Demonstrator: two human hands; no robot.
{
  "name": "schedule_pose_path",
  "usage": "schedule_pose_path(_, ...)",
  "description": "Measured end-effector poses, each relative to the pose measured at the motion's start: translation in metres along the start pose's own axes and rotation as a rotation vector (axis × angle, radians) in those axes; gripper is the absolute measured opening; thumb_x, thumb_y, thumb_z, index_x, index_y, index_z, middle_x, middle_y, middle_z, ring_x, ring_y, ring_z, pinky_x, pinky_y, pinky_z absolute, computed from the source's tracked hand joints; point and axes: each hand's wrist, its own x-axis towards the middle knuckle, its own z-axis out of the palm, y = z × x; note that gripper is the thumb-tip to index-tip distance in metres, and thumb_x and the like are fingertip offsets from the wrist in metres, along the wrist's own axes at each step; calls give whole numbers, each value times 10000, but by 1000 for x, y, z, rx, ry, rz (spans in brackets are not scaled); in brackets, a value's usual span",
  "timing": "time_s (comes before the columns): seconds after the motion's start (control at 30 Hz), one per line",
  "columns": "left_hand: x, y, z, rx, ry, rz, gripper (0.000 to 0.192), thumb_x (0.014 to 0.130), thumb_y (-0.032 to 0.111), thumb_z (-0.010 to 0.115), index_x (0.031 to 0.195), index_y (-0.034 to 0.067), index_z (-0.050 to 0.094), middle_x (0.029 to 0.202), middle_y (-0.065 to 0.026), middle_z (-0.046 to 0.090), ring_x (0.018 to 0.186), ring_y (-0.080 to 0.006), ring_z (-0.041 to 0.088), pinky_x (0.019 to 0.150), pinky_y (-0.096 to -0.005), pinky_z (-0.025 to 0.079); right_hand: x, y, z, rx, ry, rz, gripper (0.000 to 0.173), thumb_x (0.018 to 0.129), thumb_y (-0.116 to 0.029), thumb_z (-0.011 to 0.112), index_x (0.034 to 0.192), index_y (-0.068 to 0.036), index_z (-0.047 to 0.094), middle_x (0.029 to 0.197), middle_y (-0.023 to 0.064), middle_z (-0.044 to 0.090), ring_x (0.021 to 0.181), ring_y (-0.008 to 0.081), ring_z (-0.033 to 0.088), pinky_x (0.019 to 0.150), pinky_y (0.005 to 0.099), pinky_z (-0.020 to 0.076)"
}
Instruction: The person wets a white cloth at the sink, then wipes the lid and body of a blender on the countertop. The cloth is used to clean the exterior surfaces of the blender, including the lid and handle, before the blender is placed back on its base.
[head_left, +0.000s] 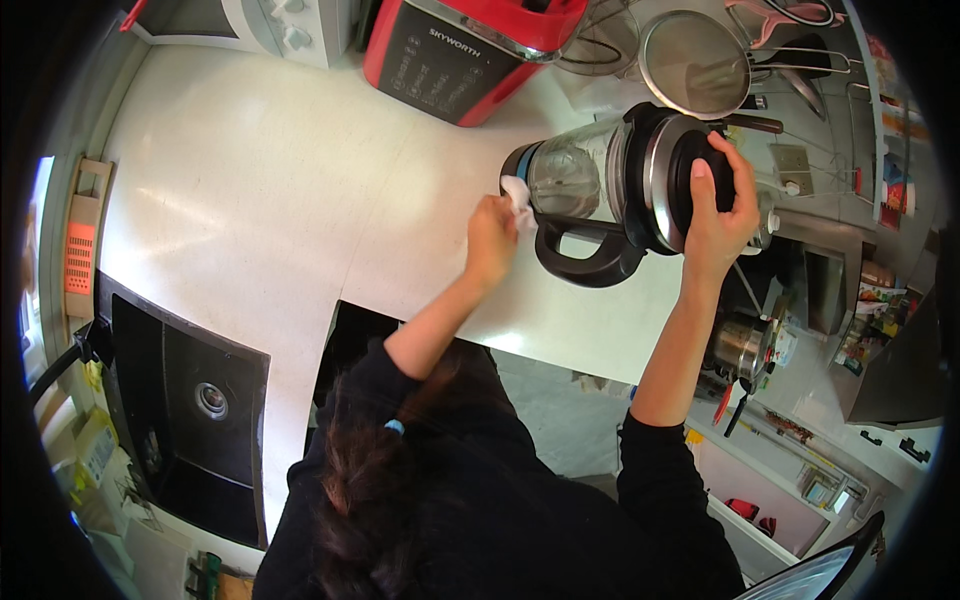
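Observation:
A glass blender jug with a black handle lies tilted on its side above the white countertop, its black and steel lid towards the right. My right hand grips the round black lid, thumb and fingers spread over its top. At the jug's other end, my left hand pinches a white cloth or tissue against the black base beside the blue band. The jug's handle points towards my body, between my hands, with neither hand on it.
A red Skyworth blender base stands at the counter's back, beside a round mesh strainer. At left is a black sink with a faucet. A steel pot sits at right. The countertop's front edge is near my body.

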Motion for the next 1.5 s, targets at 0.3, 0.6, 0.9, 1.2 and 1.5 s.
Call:
schedule_pose_path(0.3, -9, 52, -48, 316, -353, 489, 498, 723, -110, 580, 1137, 147, 687, 1059, -111, 567, 912, -330, 623, 760, -386, 530, -2, 2, -1, 16, 10, 2, 287, 819, -105, 721, 1091, -28, 673, 1110, 90, 666, 1045, 236, 624, 969, 349, 451)
schedule_pose_path(0.6, 46, 85, -70, 633, -997, 679, 521, 860, 119, 547, 1350, 296, 564, 980, -77, 602, 795, -305, 669, 665, -408, 545, 1, 8, -3, 44, -50, -76, 271, 822, -94, 696, 1084, -30, 670, 1152, 99, 668, 1098, 246, 618, 998, 352, 437)
schedule_pose_path(0.9, 22, 66, -75, 660, -919, 550, 577, 857, 144, 568, 1407, 298, 482, 1092, -96, 649, 796, -326, 676, 673, -415, 547, 3, 12, -6, 73, -115, -136, 295, 817, -113, 692, 1099, -30, 668, 1176, 114, 660, 1131, 258, 604, 1024, 366, 420)
schedule_pose_path(1.2, 34, 67, -55, 621, -986, 631, 657, 828, 97, 583, 1428, 325, 442, 1085, -83, 673, 798, -317, 673, 711, -413, 549, 4, 11, -5, 112, -114, -120, 300, 801, -107, 699, 1088, -25, 669, 1166, 118, 660, 1135, 255, 606, 1023, 366, 426)
schedule_pose_path(1.5, 35, 18, -121, 691, -793, 435, 450, 863, 78, 535, 1276, 245, 605, 1068, -124, 672, 873, -322, 679, 767, -412, 554, 4, 12, -6, 106, -111, -136, 314, 780, -107, 704, 1081, -26, 671, 1160, 123, 662, 1120, 261, 616, 1008, 371, 443)
